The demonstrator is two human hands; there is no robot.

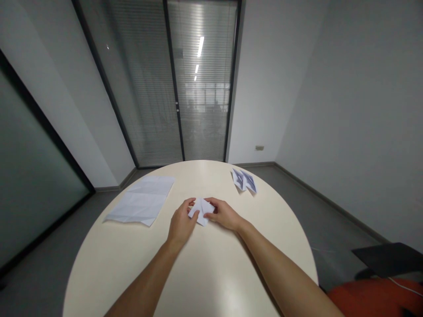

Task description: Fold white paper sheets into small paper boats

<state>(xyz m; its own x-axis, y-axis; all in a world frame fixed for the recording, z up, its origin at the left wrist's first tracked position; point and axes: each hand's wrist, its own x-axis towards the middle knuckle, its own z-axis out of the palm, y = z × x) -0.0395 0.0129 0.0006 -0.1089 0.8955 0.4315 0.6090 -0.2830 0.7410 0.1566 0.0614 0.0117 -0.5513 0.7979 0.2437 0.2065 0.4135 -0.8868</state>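
Observation:
A small piece of folded white paper (202, 212) is held between my two hands near the middle of the round table. My left hand (182, 221) pinches its left side, thumb on top. On the right side, the thumb and fingers of my right hand (224, 214) grip the other edge. Folds run across the paper, and a crease line shows down its centre. My fingers cover its side corners.
To the left on the cream round table (205, 268) lies a large creased white sheet (142, 200). Folded printed paper pieces (244, 181) rest at the back right. A red chair (373, 299) with a black flat object (391, 259) stands at the lower right.

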